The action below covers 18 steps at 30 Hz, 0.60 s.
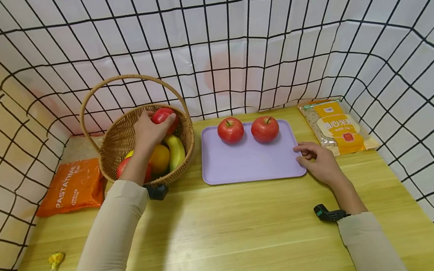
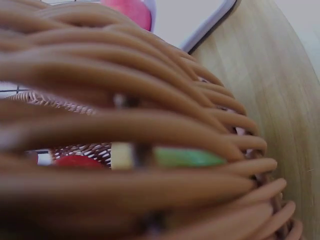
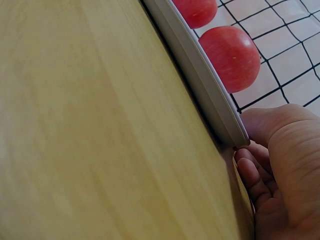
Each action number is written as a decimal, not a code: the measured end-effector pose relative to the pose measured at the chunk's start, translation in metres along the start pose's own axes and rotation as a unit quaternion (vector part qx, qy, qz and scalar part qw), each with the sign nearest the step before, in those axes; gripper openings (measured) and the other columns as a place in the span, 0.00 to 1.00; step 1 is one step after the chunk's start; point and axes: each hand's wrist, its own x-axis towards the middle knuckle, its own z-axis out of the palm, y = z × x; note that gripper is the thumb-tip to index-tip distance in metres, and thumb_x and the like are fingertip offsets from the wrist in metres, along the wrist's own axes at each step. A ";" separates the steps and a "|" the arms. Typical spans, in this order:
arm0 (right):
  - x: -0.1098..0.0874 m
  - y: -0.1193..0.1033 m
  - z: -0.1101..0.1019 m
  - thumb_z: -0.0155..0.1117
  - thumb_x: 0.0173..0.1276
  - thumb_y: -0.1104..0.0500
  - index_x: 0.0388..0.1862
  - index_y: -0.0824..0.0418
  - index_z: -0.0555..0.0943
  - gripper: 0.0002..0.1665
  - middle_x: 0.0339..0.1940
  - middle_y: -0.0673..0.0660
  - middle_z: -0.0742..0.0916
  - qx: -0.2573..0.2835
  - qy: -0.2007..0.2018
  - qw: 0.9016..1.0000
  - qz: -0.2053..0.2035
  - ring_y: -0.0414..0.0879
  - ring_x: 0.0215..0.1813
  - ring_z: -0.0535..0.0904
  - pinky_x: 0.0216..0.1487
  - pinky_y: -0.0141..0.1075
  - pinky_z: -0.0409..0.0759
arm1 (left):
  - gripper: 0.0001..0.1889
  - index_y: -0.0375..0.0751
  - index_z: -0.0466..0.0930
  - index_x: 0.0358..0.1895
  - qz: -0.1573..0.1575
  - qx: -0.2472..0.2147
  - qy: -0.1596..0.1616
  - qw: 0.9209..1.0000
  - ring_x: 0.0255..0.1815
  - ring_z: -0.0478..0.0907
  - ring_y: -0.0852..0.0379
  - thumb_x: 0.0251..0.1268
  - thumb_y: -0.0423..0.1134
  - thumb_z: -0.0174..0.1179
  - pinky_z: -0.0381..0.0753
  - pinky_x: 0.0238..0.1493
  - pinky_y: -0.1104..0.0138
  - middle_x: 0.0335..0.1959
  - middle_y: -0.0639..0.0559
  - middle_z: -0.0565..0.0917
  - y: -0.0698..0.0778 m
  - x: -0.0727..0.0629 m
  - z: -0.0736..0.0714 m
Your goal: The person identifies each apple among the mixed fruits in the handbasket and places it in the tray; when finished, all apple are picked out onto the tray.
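Note:
My left hand (image 1: 148, 128) reaches into a wicker basket (image 1: 119, 134) and grips a red apple (image 1: 167, 122) between thumb and fingers. Below that hand lie an orange-coloured fruit (image 1: 160, 159), a banana (image 1: 176, 151) and another red fruit (image 1: 123, 167), partly covered by my wrist. In the left wrist view the basket's weave (image 2: 125, 125) fills most of the frame and hides the hand. On a lilac tray (image 1: 245, 163) two red apples (image 1: 230, 130) sit along the back. My right hand (image 1: 319, 161) pinches the tray's right edge, thumb on the rim (image 3: 239, 132).
Left of the basket lies an orange pasta bag (image 1: 72, 185). A yellow lollipop (image 1: 55, 260) is at the table's left front. To the right of the tray is a yellow-and-clear food packet (image 1: 335, 127). Cloth with black grid lines (image 1: 197, 43) encloses the table's back and sides.

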 end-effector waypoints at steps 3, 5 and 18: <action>0.000 0.001 0.000 0.66 0.74 0.58 0.60 0.58 0.84 0.17 0.59 0.60 0.84 -0.002 0.000 1.000 0.001 0.47 0.47 0.74 0.44 0.17 0.71 | 0.39 0.36 0.68 0.67 0.005 -0.005 0.012 1.000 0.62 0.74 0.40 0.65 0.63 0.63 0.79 0.61 0.50 0.62 0.35 0.78 -0.001 0.000 0.002; -0.001 0.001 0.000 0.66 0.74 0.59 0.60 0.59 0.84 0.17 0.58 0.60 0.84 0.000 0.000 1.000 0.001 0.46 0.47 0.74 0.44 0.17 0.71 | 0.36 0.37 0.69 0.63 0.013 -0.003 0.016 1.000 0.60 0.74 0.40 0.66 0.63 0.63 0.78 0.60 0.50 0.60 0.35 0.78 -0.001 0.000 0.003; 0.000 0.001 0.000 0.65 0.74 0.59 0.61 0.58 0.84 0.17 0.61 0.60 0.83 -0.002 -0.002 1.000 0.003 0.49 0.48 0.74 0.44 0.17 0.70 | 0.50 0.38 0.56 0.76 -0.006 0.033 -0.044 0.998 0.73 0.66 0.34 0.61 0.68 0.64 0.70 0.71 0.42 0.70 0.30 0.69 0.003 -0.003 0.003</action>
